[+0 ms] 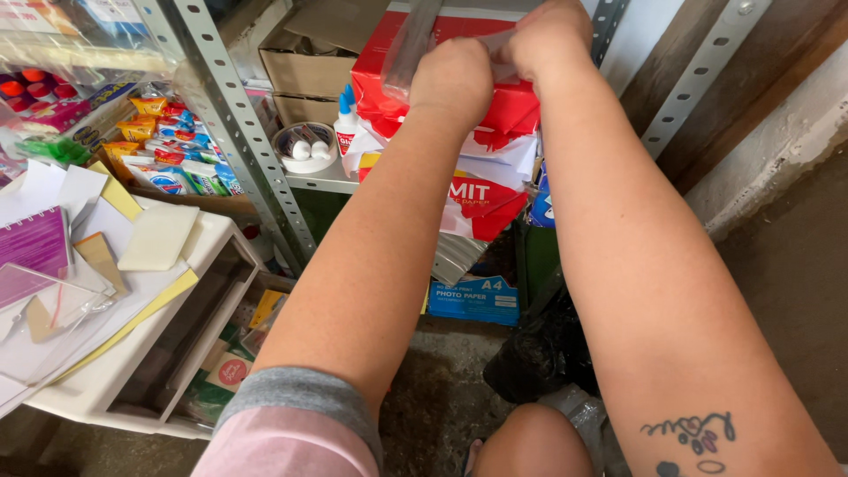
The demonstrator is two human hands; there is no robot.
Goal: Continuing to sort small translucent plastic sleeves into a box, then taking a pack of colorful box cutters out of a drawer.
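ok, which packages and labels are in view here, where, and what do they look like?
Red and white paper ream packs: stacked on the shelf, under both hands.
Blue flat paper pack: below the shelf, leaning.
White glue bottle, blue cap: left of the reams.
Brown cardboard boxes: shelf, upper left.
Small colourful packets: left shelf.

A grey metal shelf rack (pixel 231 115) with rows of small holes stands in the upper middle of the frame. Its slanted posts run from the top down. At the lower left sits a white table (pixel 132 358) with an open slot under its top. The floor (pixel 795 291) is rough and grey, seen at the right and at the bottom middle. In the upper right, a pale wall (pixel 777 141) meets the floor, with brown wooden boards (pixel 698 53) above it. The light is soft and even
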